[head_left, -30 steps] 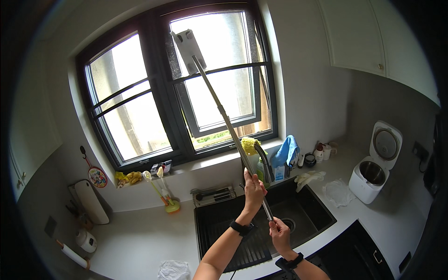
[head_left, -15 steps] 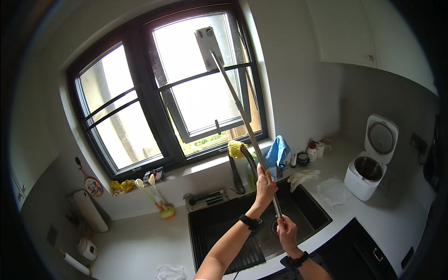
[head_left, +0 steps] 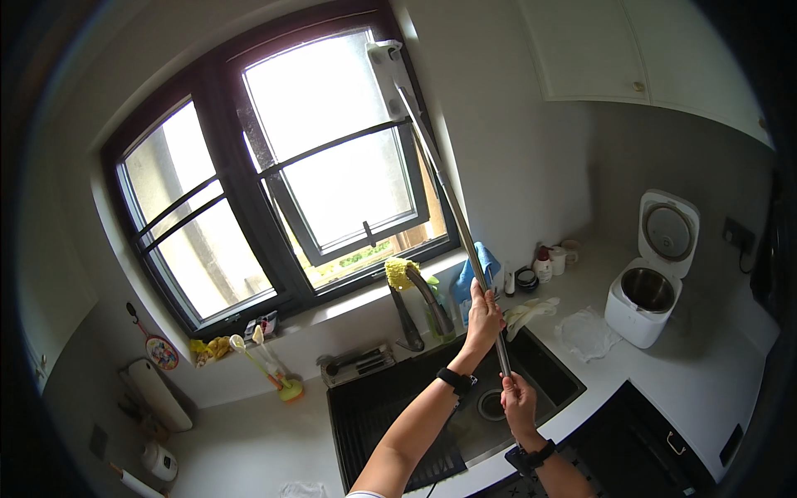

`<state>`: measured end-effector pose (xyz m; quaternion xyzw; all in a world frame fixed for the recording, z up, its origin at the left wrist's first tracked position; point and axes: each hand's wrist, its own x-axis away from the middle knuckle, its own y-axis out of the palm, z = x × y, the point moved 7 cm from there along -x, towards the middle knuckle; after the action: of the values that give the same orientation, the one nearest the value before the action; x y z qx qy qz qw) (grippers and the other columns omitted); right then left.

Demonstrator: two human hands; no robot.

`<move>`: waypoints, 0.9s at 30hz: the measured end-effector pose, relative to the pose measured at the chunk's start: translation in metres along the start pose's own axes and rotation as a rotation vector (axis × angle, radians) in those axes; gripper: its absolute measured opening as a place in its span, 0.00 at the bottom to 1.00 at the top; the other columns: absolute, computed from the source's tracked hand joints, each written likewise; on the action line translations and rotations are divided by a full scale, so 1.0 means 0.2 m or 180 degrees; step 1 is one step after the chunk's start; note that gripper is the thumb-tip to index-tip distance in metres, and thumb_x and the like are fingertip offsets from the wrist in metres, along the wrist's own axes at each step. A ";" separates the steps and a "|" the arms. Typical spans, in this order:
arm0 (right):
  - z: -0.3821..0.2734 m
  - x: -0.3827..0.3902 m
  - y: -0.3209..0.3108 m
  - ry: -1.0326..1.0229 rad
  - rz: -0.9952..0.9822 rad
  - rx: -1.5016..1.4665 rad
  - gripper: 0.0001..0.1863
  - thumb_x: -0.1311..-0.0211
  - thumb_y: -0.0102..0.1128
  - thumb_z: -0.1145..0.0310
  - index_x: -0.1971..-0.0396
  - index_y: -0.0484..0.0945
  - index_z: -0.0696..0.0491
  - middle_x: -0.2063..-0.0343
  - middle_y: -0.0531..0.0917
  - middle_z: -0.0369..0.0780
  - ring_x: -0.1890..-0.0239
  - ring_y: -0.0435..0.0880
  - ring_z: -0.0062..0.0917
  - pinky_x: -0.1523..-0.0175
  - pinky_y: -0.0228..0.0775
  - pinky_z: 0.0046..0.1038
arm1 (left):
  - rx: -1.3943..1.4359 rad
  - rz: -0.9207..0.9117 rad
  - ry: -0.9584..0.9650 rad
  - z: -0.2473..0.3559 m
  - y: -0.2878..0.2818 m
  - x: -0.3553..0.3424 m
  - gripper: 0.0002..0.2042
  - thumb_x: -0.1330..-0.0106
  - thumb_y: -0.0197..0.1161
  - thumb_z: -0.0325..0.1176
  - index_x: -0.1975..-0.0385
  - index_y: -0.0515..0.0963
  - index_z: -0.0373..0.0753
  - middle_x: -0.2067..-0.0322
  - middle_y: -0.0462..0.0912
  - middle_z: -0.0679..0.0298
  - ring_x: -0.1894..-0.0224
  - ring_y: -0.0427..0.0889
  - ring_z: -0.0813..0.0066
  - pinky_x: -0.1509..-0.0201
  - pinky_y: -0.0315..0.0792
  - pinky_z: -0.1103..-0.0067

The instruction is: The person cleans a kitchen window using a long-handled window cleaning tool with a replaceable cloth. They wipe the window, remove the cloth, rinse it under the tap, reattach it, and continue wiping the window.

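A long metal-handled flat mop slants up from the sink to the window. Its pale flat head lies against the right side of the upper pane, next to the dark frame. Partway up the pole my left hand is wrapped round it. Lower down, over the sink, my right hand grips the pole near its bottom end. Behind my left hand, a blue cloth hangs near the sill, with pale gloves on the counter beside it.
Below the pole is a black sink with a tap and a yellow cloth on it. To the right stands an open white rice cooker, with wall cabinets above. Brushes and a rack stand left of the sink.
The mop head has moved right across the glass to the pane's right edge, turning slightly. Both hands stay on the pole, shifted a little right. The view has swung slightly right.
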<state>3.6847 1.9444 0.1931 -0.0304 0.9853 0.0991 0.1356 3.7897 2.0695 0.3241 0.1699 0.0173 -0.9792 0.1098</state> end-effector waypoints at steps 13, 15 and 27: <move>-0.02 -0.13 -0.12 -0.0253 -0.0081 0.0407 0.12 0.27 0.55 0.62 0.63 0.80 0.56 0.87 0.69 0.29 0.84 0.66 0.11 0.79 0.56 0.19 | 0.0522 -0.0252 0.0157 0.02 0.08 -0.08 0.15 0.20 0.42 0.35 0.39 0.55 0.43 0.80 0.68 0.69 0.82 0.71 0.82 0.79 0.71 0.81; -0.04 -0.14 -0.10 -0.0209 -0.0107 0.0399 0.12 0.27 0.54 0.62 0.62 0.79 0.56 0.87 0.68 0.29 0.84 0.65 0.11 0.79 0.56 0.18 | 0.0551 -0.0285 0.0274 0.05 0.07 -0.08 0.17 0.20 0.43 0.36 0.37 0.54 0.42 0.80 0.68 0.69 0.81 0.71 0.82 0.79 0.71 0.81; -0.39 -0.28 0.14 -0.0465 -0.0501 0.0052 0.13 0.26 0.52 0.57 0.58 0.76 0.53 0.88 0.67 0.27 0.88 0.63 0.08 0.84 0.52 0.16 | 0.1309 -0.0713 0.0222 0.34 -0.01 -0.08 0.13 0.21 0.46 0.40 0.43 0.60 0.45 0.75 0.71 0.68 0.75 0.75 0.79 0.72 0.74 0.81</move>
<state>3.7159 1.9582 0.2864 -0.0994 0.9682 0.0820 0.2147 3.7813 2.0697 0.3927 0.2195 -0.1600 -0.9617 -0.0371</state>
